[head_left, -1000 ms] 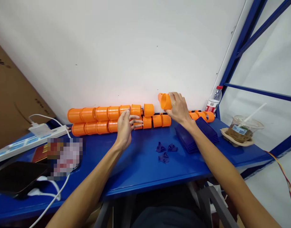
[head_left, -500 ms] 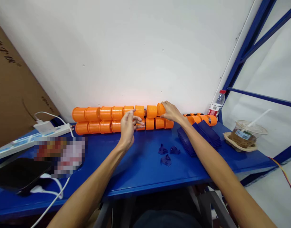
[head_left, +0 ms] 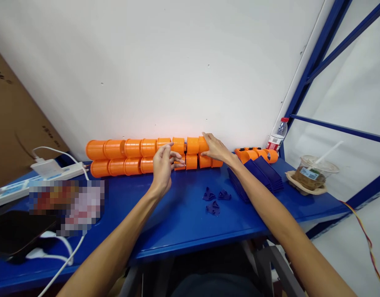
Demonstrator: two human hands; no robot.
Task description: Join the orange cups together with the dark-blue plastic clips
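Two stacked rows of orange plastic cups lie on their sides along the wall; an upper-row cup [head_left: 178,145] shows just behind my left hand. My right hand [head_left: 215,147] has its fingers around the orange cup [head_left: 203,144] at the upper row's right end, which sits against the neighbouring cup [head_left: 193,145]. My left hand [head_left: 165,165] hovers in front of the rows, fingers loosely bent and apart, with nothing visible in them. It hides part of the lower row. Small dark blue plastic pieces [head_left: 212,208] lie in front of my hands.
Stacked dark blue panels [head_left: 266,173] and joined orange rings [head_left: 252,154] lie at the right. Beyond them stand a bottle [head_left: 277,136] and a lidded drink cup [head_left: 315,175]. At the left are a power strip [head_left: 74,170], white cables and a black phone-like device [head_left: 19,233].
My right hand has brought the end cup left and levelled it against its neighbour; it was tilted before. My left hand stays almost in place. The view has turned slightly right.
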